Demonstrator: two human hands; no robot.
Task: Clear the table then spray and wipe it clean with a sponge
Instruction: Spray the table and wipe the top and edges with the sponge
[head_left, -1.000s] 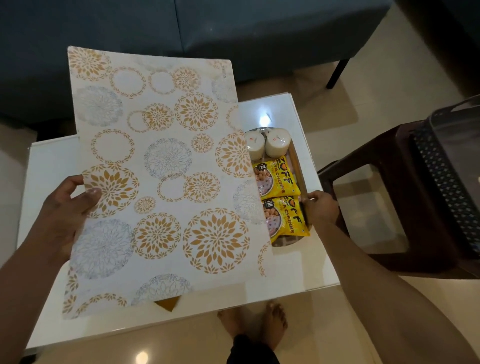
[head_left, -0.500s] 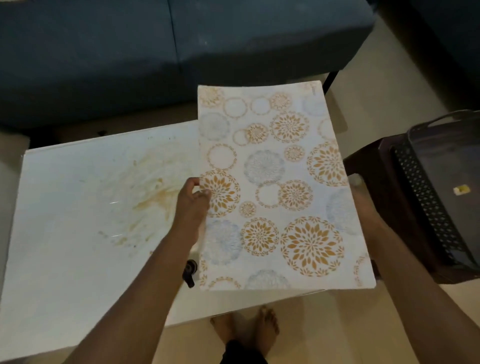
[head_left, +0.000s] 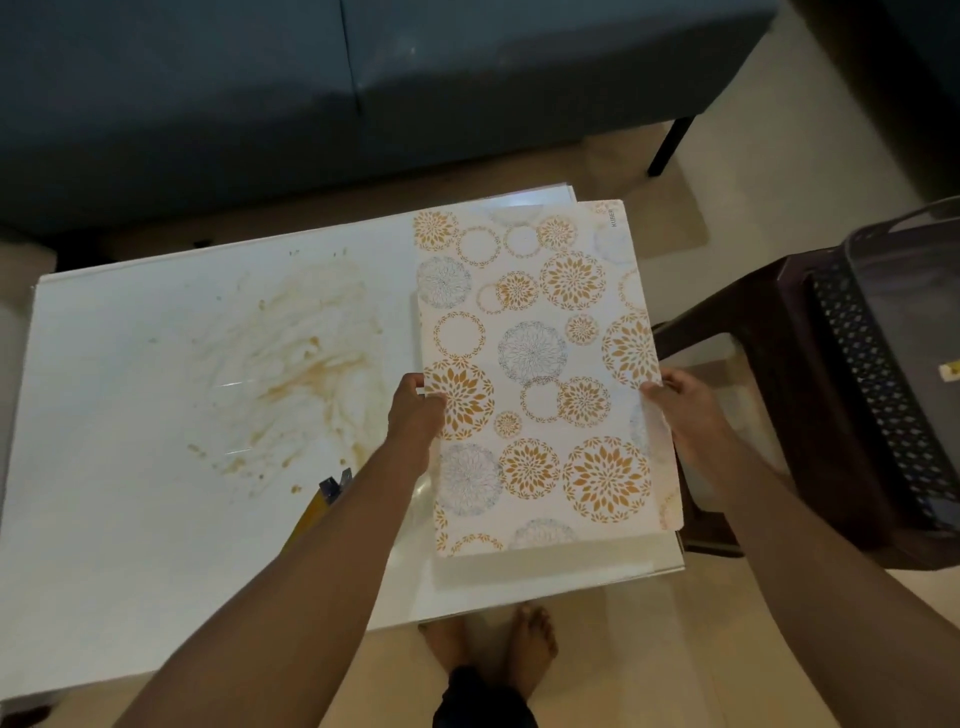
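My left hand (head_left: 418, 410) pinches the placemat (head_left: 540, 374) at its nine o'clock edge; my right hand (head_left: 685, 410) grips the three o'clock edge. I judge it light, thin and floppy, best held by both long edges. It has shifted right and lower, over the table (head_left: 114, 467) end; the stain (head_left: 291, 374) lies exposed at ten o'clock.
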